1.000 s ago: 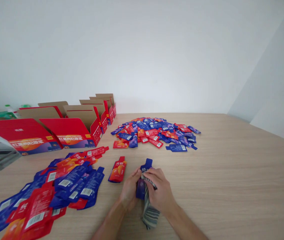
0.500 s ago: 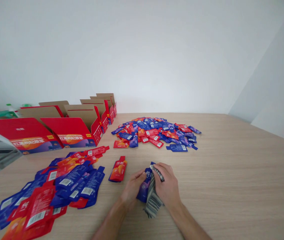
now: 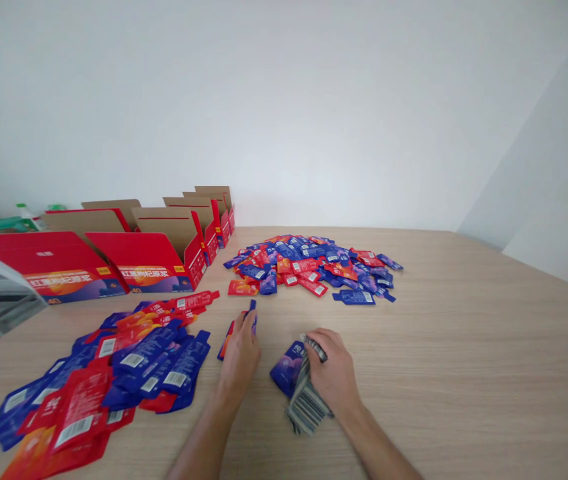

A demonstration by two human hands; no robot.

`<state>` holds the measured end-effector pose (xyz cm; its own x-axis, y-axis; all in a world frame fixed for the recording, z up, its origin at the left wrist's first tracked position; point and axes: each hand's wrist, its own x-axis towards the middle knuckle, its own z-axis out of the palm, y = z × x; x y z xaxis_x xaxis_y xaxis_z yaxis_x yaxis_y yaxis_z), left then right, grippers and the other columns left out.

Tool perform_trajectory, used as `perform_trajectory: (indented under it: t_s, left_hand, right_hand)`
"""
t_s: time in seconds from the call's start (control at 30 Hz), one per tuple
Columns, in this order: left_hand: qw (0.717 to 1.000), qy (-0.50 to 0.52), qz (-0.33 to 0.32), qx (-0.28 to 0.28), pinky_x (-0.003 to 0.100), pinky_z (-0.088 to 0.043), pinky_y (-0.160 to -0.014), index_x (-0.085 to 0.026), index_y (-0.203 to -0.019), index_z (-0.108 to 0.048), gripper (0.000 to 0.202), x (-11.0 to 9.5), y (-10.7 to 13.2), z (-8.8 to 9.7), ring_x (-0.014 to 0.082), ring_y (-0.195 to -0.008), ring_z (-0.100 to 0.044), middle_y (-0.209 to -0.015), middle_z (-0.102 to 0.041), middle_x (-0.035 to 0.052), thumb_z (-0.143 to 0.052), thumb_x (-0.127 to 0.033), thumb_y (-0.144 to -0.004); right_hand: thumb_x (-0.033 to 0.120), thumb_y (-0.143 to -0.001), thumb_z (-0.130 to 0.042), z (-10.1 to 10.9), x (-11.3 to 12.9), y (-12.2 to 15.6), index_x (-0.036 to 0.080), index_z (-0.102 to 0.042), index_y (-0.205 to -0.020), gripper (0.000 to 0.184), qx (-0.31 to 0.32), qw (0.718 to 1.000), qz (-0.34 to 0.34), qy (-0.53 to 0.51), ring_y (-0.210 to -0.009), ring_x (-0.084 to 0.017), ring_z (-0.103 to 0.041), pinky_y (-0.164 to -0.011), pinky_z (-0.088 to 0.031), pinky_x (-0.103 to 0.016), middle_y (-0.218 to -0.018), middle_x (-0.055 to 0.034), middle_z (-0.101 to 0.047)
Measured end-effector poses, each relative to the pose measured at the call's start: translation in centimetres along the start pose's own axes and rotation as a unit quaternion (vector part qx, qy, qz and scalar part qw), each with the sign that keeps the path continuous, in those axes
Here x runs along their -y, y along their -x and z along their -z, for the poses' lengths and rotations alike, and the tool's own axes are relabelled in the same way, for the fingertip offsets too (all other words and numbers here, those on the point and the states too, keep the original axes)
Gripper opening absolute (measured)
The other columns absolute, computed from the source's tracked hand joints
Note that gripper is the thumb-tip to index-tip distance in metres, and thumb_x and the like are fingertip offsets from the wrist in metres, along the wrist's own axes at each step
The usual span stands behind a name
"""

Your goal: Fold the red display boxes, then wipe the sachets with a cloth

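My left hand [image 3: 242, 352] is closed on a blue pouch [image 3: 253, 307], whose spout end shows past the fingers; the rest is hidden. Just under and beside that hand lies a red pouch [image 3: 226, 341], mostly covered. A grey striped cloth [image 3: 308, 403] is bunched in my right hand [image 3: 331, 367], which is closed around it. Against the cloth, on its left, rests another blue pouch [image 3: 288, 367], face up on the table, its right edge covered by the cloth.
A spread heap of red and blue pouches [image 3: 149, 357] lies at the left. Farther back sits a second mixed heap [image 3: 309, 261]. Red open-topped cartons [image 3: 147, 257] with raised flaps line the table's left edge. Beyond the wooden table [image 3: 464, 347] rises a white wall.
My left hand has moved left, away from the cloth, to the small pile with the red pouch, a blue pouch in its fingers. My right hand stays nearly in place with the cloth.
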<state>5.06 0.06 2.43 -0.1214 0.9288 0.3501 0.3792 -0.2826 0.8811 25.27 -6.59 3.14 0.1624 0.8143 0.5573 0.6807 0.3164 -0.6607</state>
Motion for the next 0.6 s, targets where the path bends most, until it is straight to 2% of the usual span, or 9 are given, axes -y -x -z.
perform_trajectory:
  t_s: [0.07, 0.17, 0.2, 0.23, 0.3, 0.33, 0.4, 0.5, 0.6]
  left_hand:
    - [0.991, -0.127, -0.031, 0.002, 0.045, -0.032, -0.109, -0.019, -0.116, -0.066, 0.044, 0.2, 0.1, 0.1, 0.0321, -0.128, -0.046, -0.135, -0.054, 0.0158, -0.052, -0.005, -0.077]
    - [0.953, -0.294, -0.071, -0.007, 0.049, -0.025, -0.112, -0.017, -0.116, -0.065, 0.039, -1.0, 0.9, -0.4, 0.0329, -0.139, -0.030, -0.146, -0.042, 0.0160, -0.049, -0.008, -0.081]
    - [0.942, -0.325, -0.079, 0.006, 0.048, -0.025, -0.112, -0.017, -0.115, -0.065, 0.037, -1.6, 1.3, -0.8, 0.0319, -0.139, -0.030, -0.146, -0.042, 0.0153, -0.048, -0.010, -0.083]
    - [0.936, -0.340, -0.083, 0.041, 0.046, -0.028, -0.111, -0.017, -0.112, -0.065, 0.033, -2.1, 1.7, -1.3, 0.0301, -0.136, -0.035, -0.142, -0.047, 0.0144, -0.047, -0.012, -0.086]
    - [0.928, -0.333, -0.077, 0.150, 0.041, -0.036, -0.104, -0.018, -0.105, -0.067, 0.025, -3.0, 2.7, -2.5, 0.0266, -0.119, -0.051, -0.121, -0.063, 0.0128, -0.050, -0.022, -0.088]
    - [0.921, -0.328, -0.068, 0.198, 0.039, -0.038, -0.100, -0.017, -0.102, -0.067, 0.023, -3.2, 3.1, -3.1, 0.0265, -0.112, -0.055, -0.112, -0.066, 0.0128, -0.053, -0.027, -0.086]
    - [0.911, -0.327, -0.054, 0.244, 0.039, -0.039, -0.098, -0.015, -0.100, -0.066, 0.026, -3.2, 3.8, -4.2, 0.0278, -0.110, -0.056, -0.106, -0.067, 0.0141, -0.058, -0.032, -0.083]
    - [0.912, -0.315, -0.025, 0.261, 0.037, -0.038, -0.098, -0.013, -0.105, -0.065, 0.032, -2.8, 4.0, -4.9, 0.0285, -0.112, -0.055, -0.111, -0.065, 0.0159, -0.063, -0.027, -0.077]
    - [0.936, -0.250, 0.017, 0.247, 0.034, -0.041, -0.091, -0.013, -0.103, -0.066, 0.032, -2.5, 3.3, -4.5, 0.0267, -0.104, -0.059, -0.105, -0.068, 0.0142, -0.064, -0.021, -0.072]
  right_hand:
    - [0.017, -0.086, -0.059, -0.1, -0.2, 0.0, 0.021, -0.070, -0.098, 0.017, 0.008, 1.000, -0.011, 0.006, -0.098, -0.025, -0.060, -0.091, -0.051, -0.044, -0.102, -0.0090, -0.067]
    - [0.016, -0.085, -0.057, -0.1, -0.5, -0.1, 0.020, -0.071, -0.096, 0.017, 0.018, 0.999, -0.034, 0.022, -0.098, -0.024, -0.060, -0.093, -0.050, -0.042, -0.101, -0.0086, -0.067]
    - [0.016, -0.085, -0.057, -0.1, -0.6, -0.1, 0.019, -0.071, -0.096, 0.018, 0.019, 0.999, -0.039, 0.026, -0.098, -0.024, -0.060, -0.093, -0.049, -0.041, -0.100, -0.0085, -0.068]
    - [0.016, -0.085, -0.056, -0.1, -0.7, -0.2, 0.019, -0.071, -0.096, 0.018, 0.018, 0.999, -0.041, 0.029, -0.098, -0.024, -0.060, -0.093, -0.049, -0.041, -0.100, -0.0085, -0.068]
    - [0.015, -0.084, -0.056, -0.1, -1.0, -0.2, 0.019, -0.070, -0.096, 0.019, 0.015, 0.999, -0.039, 0.032, -0.098, -0.024, -0.060, -0.093, -0.049, -0.040, -0.100, -0.0084, -0.068]
    - [0.015, -0.083, -0.056, 0.0, -1.1, -0.2, 0.019, -0.070, -0.096, 0.020, 0.014, 0.999, -0.038, 0.034, -0.098, -0.024, -0.061, -0.093, -0.049, -0.039, -0.100, -0.0084, -0.068]
    - [0.014, -0.082, -0.056, 0.1, -1.2, -0.2, 0.020, -0.071, -0.095, 0.020, 0.013, 0.999, -0.037, 0.037, -0.097, -0.024, -0.061, -0.092, -0.049, -0.039, -0.099, -0.0082, -0.068]
    - [0.013, -0.081, -0.056, 0.2, -1.3, -0.2, 0.020, -0.071, -0.093, 0.020, 0.014, 0.999, -0.039, 0.036, -0.096, -0.024, -0.061, -0.090, -0.049, -0.039, -0.098, -0.0080, -0.068]
    - [0.013, -0.081, -0.057, 0.2, -1.3, -0.1, 0.021, -0.071, -0.092, 0.020, 0.015, 0.999, -0.038, 0.023, -0.094, -0.024, -0.061, -0.089, -0.050, -0.039, -0.097, -0.0077, -0.068]
